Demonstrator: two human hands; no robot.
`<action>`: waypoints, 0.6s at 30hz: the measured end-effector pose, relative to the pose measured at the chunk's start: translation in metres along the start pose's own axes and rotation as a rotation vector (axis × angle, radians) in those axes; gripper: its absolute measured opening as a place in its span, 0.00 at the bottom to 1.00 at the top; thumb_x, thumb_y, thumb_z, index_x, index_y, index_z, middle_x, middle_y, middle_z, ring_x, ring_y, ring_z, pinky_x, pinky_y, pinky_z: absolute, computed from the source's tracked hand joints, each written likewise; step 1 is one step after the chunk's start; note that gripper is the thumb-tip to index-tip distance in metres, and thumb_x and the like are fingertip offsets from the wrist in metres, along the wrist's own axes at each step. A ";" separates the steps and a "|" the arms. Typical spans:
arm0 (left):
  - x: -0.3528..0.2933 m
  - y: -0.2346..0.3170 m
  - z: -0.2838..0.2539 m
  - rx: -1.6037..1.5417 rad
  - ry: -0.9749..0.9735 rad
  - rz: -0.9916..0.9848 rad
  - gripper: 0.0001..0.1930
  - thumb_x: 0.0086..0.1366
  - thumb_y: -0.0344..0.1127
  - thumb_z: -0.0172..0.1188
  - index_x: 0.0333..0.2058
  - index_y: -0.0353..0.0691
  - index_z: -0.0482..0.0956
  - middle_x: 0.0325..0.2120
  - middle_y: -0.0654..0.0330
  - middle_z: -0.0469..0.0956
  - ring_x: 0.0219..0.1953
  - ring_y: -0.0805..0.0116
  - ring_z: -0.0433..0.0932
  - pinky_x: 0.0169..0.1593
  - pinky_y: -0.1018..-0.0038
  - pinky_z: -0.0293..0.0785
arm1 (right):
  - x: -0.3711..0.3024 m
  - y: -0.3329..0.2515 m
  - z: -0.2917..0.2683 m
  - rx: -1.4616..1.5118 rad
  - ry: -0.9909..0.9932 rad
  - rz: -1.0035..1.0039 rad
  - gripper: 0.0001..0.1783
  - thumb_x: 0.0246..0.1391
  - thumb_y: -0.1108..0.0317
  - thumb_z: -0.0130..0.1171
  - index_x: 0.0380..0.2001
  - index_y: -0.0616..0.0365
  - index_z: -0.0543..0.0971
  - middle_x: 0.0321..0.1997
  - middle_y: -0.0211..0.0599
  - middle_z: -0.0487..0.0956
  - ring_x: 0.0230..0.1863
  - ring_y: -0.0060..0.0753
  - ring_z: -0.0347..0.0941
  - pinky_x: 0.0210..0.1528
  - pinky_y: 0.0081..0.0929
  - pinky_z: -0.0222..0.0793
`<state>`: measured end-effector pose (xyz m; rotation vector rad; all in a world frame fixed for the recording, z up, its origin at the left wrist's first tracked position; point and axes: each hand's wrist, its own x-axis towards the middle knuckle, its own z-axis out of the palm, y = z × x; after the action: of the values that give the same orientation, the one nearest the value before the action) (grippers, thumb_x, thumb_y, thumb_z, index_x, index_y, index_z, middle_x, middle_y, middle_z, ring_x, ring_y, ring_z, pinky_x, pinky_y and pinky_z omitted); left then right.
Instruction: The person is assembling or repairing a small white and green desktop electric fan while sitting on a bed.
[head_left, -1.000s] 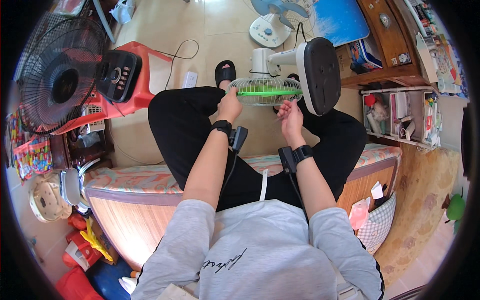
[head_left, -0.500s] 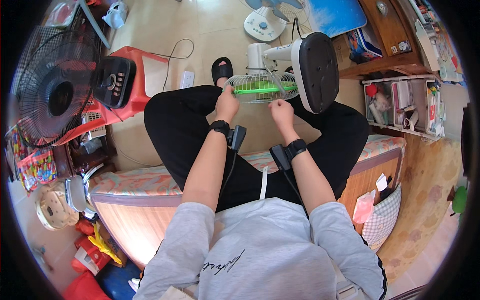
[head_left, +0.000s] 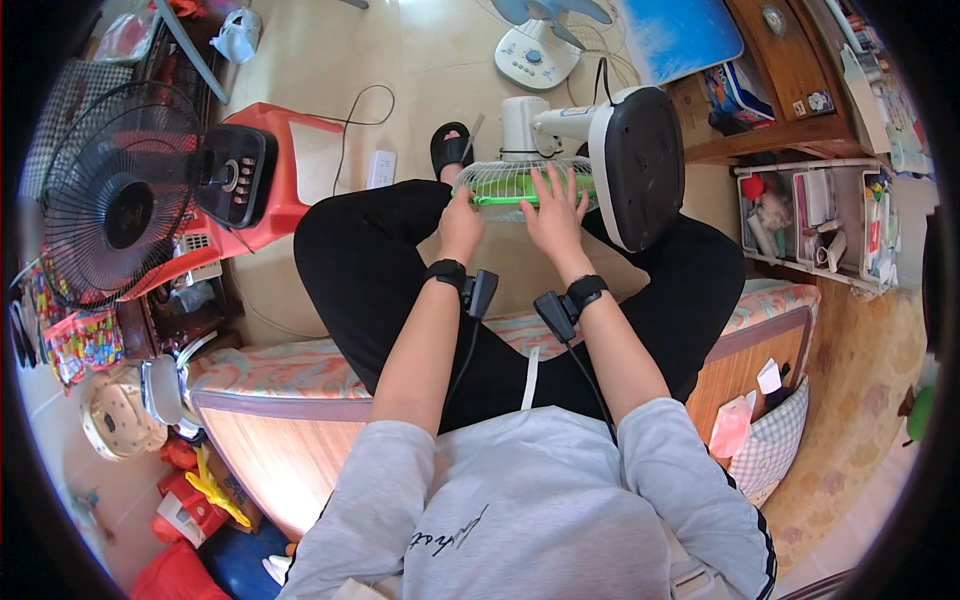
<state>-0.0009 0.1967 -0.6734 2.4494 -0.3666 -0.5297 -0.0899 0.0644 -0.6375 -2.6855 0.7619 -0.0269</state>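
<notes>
Between my knees a white table fan lies tipped over, its wire guard (head_left: 510, 214) toward me with green blades (head_left: 510, 188) and a bright green edge in it. My left hand (head_left: 461, 226) is closed on the left edge of the guard. Against the guard's near face, my right hand (head_left: 553, 222) rests with its fingers spread. The fan's base (head_left: 643, 170) stands on edge at the right, dark underside showing. A thin greyish strip (head_left: 474, 137) sticks up beyond my left hand; I cannot tell what it is.
A black fan (head_left: 125, 205) stands by a red stool (head_left: 300, 150) at the left. Ahead are a white fan base with blue blades (head_left: 537, 57) and a white power strip (head_left: 380, 170) on the floor. A storage rack (head_left: 815, 220) and wooden cabinet (head_left: 770, 140) are at the right.
My right hand has gone from curled beside the guard to spread on it, moving slightly left. The grey strip, formerly across the guard near my right hand, now shows beyond my left.
</notes>
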 end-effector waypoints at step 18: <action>0.008 0.017 -0.007 0.069 0.007 -0.132 0.09 0.49 0.31 0.50 0.31 0.43 0.75 0.28 0.49 0.76 0.34 0.49 0.75 0.38 0.60 0.70 | -0.012 -0.014 -0.018 0.095 -0.016 0.016 0.32 0.44 0.65 0.56 0.55 0.50 0.61 0.63 0.43 0.50 0.65 0.51 0.38 0.58 0.59 0.37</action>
<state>0.0074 0.1836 -0.6602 2.5545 -0.2245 -0.5731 -0.0950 0.0755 -0.6148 -2.5866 0.7580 -0.0372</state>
